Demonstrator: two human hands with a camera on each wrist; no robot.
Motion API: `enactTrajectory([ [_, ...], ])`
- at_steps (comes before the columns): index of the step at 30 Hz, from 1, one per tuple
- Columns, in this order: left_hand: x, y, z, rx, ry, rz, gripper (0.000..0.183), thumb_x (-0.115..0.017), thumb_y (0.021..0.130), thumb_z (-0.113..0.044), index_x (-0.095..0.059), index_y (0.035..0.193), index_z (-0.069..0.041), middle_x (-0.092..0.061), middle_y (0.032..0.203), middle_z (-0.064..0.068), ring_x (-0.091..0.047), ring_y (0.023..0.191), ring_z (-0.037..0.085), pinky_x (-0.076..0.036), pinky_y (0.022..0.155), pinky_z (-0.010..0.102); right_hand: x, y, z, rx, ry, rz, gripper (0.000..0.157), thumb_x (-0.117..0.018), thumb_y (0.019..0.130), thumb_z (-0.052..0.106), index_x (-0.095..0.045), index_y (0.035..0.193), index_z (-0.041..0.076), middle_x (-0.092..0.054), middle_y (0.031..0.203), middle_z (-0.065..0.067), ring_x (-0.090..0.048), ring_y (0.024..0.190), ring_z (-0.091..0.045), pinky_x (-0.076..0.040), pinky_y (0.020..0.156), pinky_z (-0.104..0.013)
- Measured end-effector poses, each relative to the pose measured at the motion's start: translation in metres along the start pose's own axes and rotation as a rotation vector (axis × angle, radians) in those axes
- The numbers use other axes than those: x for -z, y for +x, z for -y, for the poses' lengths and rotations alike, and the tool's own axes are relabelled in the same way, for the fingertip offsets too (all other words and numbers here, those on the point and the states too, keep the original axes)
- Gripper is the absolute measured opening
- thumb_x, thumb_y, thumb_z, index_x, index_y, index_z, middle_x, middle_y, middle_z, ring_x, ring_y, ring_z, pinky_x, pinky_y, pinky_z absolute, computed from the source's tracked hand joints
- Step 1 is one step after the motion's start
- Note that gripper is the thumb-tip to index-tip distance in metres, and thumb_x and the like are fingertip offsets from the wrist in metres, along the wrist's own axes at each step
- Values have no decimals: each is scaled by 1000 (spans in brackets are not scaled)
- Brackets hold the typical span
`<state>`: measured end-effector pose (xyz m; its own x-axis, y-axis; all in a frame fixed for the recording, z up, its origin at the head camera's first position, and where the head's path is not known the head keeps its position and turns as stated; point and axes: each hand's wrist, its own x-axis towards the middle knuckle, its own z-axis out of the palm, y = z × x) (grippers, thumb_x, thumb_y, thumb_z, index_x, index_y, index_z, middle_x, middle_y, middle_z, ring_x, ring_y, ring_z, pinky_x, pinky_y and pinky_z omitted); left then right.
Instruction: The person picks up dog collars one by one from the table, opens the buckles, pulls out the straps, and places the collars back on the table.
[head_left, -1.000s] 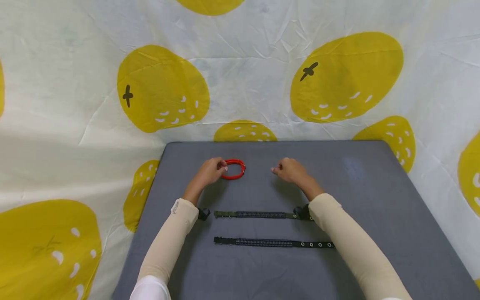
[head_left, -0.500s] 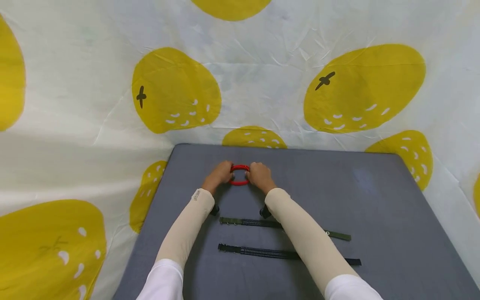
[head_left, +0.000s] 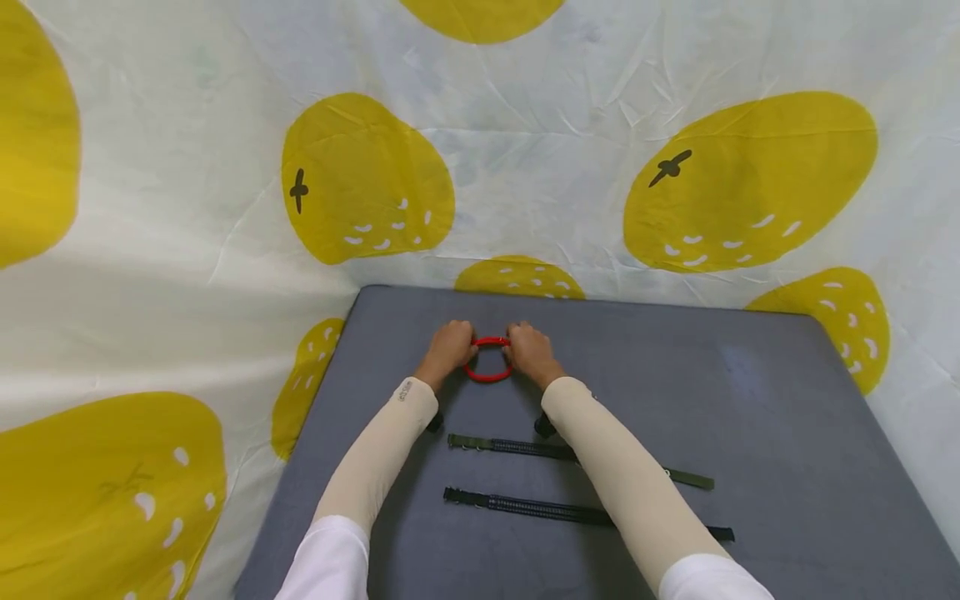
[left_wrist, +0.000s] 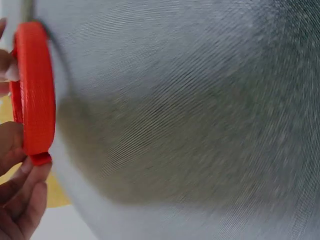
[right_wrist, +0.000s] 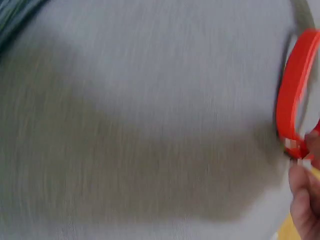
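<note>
A red strap (head_left: pixel 489 378), coiled into a loop, is held between my two hands near the far side of the table. My left hand (head_left: pixel 450 346) grips the loop's left side, and my right hand (head_left: pixel 531 348) pinches its right side. The left wrist view shows the red strap (left_wrist: pixel 37 90) edge-on as a broad flat band, with fingers of the left hand (left_wrist: pixel 22 200) against its end. At the right wrist view's edge, the right hand's thumb and finger (right_wrist: pixel 305 200) meet the lower end of the red strap (right_wrist: pixel 295 90).
A green strap (head_left: pixel 525 447) and a black strap (head_left: pixel 540 507) with small metal rings lie across the grey table (head_left: pixel 787 467), nearer to me. My right forearm covers part of both. A white curtain (head_left: pixel 540 183) with yellow fruit prints hangs behind and at the sides.
My right hand has come left to the red loop and taken hold of its right side. My left hand keeps the left side. Over the last half second the loop has shifted slightly nearer me.
</note>
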<state>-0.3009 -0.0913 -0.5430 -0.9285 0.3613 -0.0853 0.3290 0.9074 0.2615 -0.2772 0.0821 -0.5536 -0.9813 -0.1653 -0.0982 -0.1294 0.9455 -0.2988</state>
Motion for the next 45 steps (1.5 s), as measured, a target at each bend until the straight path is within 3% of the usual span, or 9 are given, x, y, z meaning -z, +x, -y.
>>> enactTrajectory([
  [6,24,-9,-11,-132,-57,-75,13,-74,91,-17,-76,82,-8,-71,80,5,-64,74,23,-54,67,36,29,-8,-20,90,174,66,27,-66,99,23,-72,119,7,-74,109,-11,-68,95,-27,-56,81,-42],
  [12,52,-32,-25,-218,-105,-150,13,-74,93,-21,-78,94,-8,-67,89,7,-61,79,19,-53,68,31,66,-29,-32,148,480,111,28,-65,100,23,-71,119,4,-73,104,-13,-69,69,-30,-59,68,-43],
  [16,66,-52,-37,-288,-139,-233,15,-74,93,-19,-78,101,-7,-67,91,7,-62,80,17,-54,68,29,88,-51,-37,179,592,118,31,-66,99,26,-70,121,4,-74,101,-13,-63,58,-23,-57,61,-39],
  [22,77,-90,-59,-420,-165,-357,19,-75,92,-18,-77,106,-7,-65,92,4,-66,82,15,-56,71,26,115,-98,-43,170,723,123,32,-68,97,32,-72,119,9,-72,104,-11,-60,63,-28,-51,58,-34],
  [28,77,-129,-78,-558,-169,-493,18,-80,87,-15,-76,103,-9,-66,94,2,-64,81,11,-56,70,23,132,-155,-41,170,740,93,26,-72,94,30,-74,111,10,-65,94,-13,-54,57,-18,-49,56,-31],
  [32,76,-146,-88,-650,-157,-542,21,-82,85,-18,-75,103,-10,-66,95,1,-63,81,10,-55,69,22,138,-189,-39,180,758,59,21,-74,93,26,-74,105,9,-64,82,-15,-49,50,-14,-45,48,-29],
  [38,76,-160,-102,-697,-155,-499,36,-85,82,-31,-73,110,-11,-64,101,0,-58,90,13,-52,78,24,135,-230,-39,287,630,-161,12,-77,89,15,-74,100,11,-61,73,3,-43,48,-7,-38,43,-25],
  [41,77,-166,-113,-709,-162,-475,45,-84,82,-38,-70,116,-12,-63,110,1,-55,96,15,-49,84,28,130,-242,-39,368,522,-290,16,-81,84,8,-74,99,11,-58,72,9,-42,50,-1,-38,44,-20],
  [45,73,-173,-130,-786,-181,-464,50,-80,84,-44,-68,121,-12,-63,116,1,-56,99,15,-47,86,29,123,-253,-39,477,461,-397,23,-83,78,0,-73,97,10,-58,74,12,-41,52,5,-37,46,-13],
])
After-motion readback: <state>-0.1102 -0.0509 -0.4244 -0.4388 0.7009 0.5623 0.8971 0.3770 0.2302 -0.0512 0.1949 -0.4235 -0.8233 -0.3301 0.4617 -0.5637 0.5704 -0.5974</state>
